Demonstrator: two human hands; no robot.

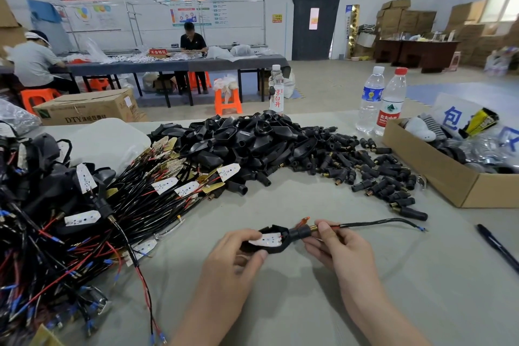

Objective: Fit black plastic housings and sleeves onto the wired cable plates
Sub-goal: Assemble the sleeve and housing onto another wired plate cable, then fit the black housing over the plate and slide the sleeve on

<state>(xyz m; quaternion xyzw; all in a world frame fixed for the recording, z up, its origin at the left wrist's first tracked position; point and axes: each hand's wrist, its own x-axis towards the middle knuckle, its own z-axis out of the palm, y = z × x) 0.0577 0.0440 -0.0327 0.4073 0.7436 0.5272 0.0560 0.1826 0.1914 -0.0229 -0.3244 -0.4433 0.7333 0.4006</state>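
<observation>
Head view: the left hand (238,250) pinches a black housing (282,246) with a white plate (266,239) seated inside, held between the hands. The right hand (337,244) pinches the sleeve (302,232) at its brass end, with the cable (379,223) trailing rightward. Loose housings (252,135) are heaped beyond both hands.

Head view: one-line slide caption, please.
Left hand grips a black plastic housing with a white wired plate inside; right hand pinches the thin black cable beside its black sleeve.
</observation>
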